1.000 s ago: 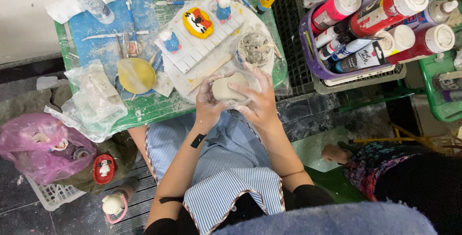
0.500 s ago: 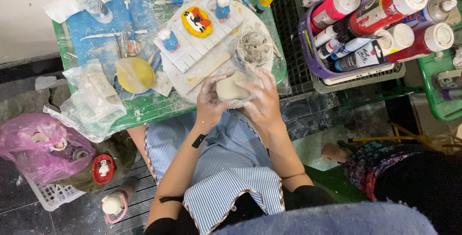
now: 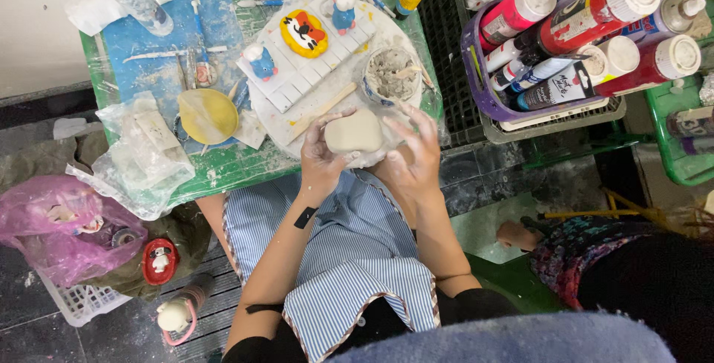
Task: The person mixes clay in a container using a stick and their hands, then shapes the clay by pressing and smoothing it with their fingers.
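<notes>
Clay lump: a pale beige, rounded block, held above the near edge of the green table, just in front of the white round board.
Left hand: fingers curled around the clay lump's left side and underside, gripping it; a dark patch sits on the wrist.
Right hand: open, fingers spread and slightly bent, at 3 o'clock of the clay lump; whether the fingertips touch it I cannot tell.
Clay cup: at 1 o'clock of the lump, filled with grey clay, a wooden stick poking out.
Wooden stick: lies flat on the board at 11 o'clock of the lump.
White ribbed slab: at 11 o'clock, carrying an orange and yellow tiger-face figure and two small blue figures.
Yellow disc: at 9 o'clock, on the table beside crumpled clear plastic.
Purple basket: at 2 o'clock, well apart, packed with paint bottles lying on their sides.
Striped apron: blue and white, over the lap at 6 o'clock.
Pink bag: at 8 o'clock on the floor.
</notes>
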